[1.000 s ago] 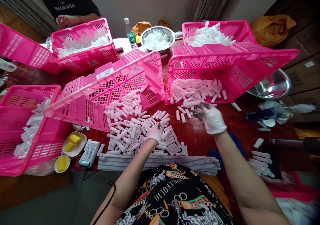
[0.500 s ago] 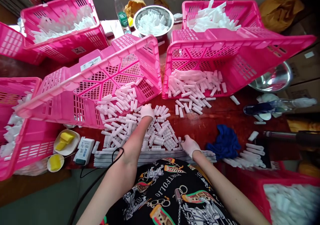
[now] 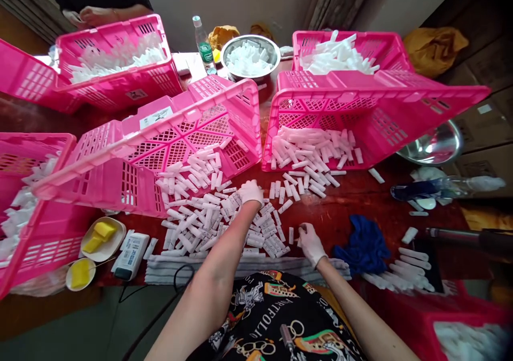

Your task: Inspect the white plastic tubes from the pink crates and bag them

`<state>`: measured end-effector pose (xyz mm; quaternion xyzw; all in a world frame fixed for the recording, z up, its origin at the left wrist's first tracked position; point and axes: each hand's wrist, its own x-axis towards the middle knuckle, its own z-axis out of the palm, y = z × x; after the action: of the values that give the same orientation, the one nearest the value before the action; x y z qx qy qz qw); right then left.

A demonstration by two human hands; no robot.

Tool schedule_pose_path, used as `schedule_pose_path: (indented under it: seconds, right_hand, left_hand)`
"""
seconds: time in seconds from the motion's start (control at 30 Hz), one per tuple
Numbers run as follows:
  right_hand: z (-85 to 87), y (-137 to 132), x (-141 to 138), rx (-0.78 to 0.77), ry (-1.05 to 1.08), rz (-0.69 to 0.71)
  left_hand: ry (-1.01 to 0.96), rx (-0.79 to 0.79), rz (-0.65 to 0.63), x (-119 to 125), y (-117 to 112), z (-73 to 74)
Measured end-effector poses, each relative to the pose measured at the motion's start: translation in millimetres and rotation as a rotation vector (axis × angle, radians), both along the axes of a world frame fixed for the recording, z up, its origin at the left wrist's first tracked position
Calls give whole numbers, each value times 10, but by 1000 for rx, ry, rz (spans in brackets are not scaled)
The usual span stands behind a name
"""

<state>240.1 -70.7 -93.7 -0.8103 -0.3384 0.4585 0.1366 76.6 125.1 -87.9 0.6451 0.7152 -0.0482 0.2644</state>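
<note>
Both hands wear thin white gloves. My left hand reaches over the upper right part of a heap of short white tubes, its fingers curled down; what they may hold is hidden. Lower on the right, my right hand rests at the table, thumb and fingers bent together. A single white tube stands apart just left of its fingertips. Some tubes carry small dark print. A folded striped towel runs along the table's front edge, below the heap.
Two pink crates lie tipped, tubes spilling from them. Behind stand a steel bowl and a bottle. A blue cloth and spray bottle lie right; yellow sponges and a white device left. Another person stands beyond.
The view has tilted up. My left hand has moved right across the heap, and several tubes now lie right of it. My right hand has shifted slightly right, away from the heap.
</note>
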Motion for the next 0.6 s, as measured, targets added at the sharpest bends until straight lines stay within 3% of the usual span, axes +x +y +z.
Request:
schedule_pose_path:
  seconds: [0.1,0.27,0.37,0.47,0.53,0.6]
  right_hand:
    - [13,67,90,7,11,-47]
    - [119,253,163,143,74,-133]
    - [305,418,116,234,201,-212]
    - [556,608,1,336,204,-252]
    - [736,729,-96,401,198,-247]
    - [919,828,-191,463,223,-210]
  left_hand:
    - [-20,-46,10,24,14,11]
    - [-106,21,34,-206,-74,154]
    - [-466,56,170,-318,-279,325]
    - [-898,-135,387,-293,-581,508]
    - [-1061,-266,450,-220,-779,607]
    - [-1134,-297,438,-143,-935,684]
